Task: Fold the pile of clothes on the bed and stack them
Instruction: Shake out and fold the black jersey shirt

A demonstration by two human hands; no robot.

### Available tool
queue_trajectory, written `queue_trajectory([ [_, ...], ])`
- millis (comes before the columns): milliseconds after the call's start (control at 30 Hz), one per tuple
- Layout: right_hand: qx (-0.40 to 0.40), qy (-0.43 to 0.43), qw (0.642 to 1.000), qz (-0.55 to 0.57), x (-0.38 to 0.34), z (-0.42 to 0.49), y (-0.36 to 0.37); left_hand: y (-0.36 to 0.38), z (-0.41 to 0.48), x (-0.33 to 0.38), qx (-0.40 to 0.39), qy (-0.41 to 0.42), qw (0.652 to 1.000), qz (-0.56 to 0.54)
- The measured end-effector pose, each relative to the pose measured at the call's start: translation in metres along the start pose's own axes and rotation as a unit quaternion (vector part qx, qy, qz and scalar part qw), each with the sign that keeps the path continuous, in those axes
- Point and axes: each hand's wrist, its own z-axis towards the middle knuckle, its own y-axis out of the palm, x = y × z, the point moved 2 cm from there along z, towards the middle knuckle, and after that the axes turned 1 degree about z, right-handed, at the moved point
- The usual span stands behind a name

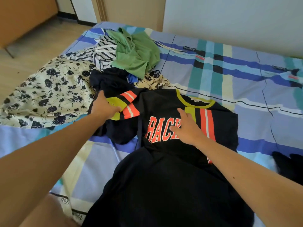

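Observation:
A black T-shirt [165, 161] with orange letters, orange stripes and a yellow-green collar lies spread face up on the bed. My left hand [102, 106] grips its left sleeve at the yellow-green cuff, which is bunched and folded inward. My right hand [188, 128] lies flat with fingers spread on the shirt's chest, over the lettering. Behind the shirt is the pile: a cream floral garment [49, 94], a navy-and-white striped piece [101, 53], a crumpled green shirt [136, 54] and a dark garment [111, 81].
The bed has a blue, teal and cream plaid sheet [246, 89]. Another dark garment [290, 167] lies at the right edge. Wooden floor [32, 46] and a wooden furniture piece lie to the left; a white wall [229, 18] runs behind the bed.

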Motion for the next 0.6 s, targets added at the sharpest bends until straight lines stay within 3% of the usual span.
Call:
queue_trajectory([
  [100,0.0,-0.011,1.0,0.001,-0.011,0.008,0.01,-0.006,0.01,0.012,-0.074,0.014,0.995,0.065],
  [333,-0.003,0.011,0.998,0.067,-0.011,0.014,0.016,-0.028,0.011,0.031,0.033,0.011,0.996,0.081],
  [467,0.0,0.017,0.992,0.126,-0.016,0.013,0.013,-0.029,0.013,0.047,0.091,0.051,0.994,0.038],
  [600,-0.034,0.007,0.965,0.258,-0.038,0.011,0.001,-0.021,0.006,0.083,0.051,0.096,0.991,-0.077],
])
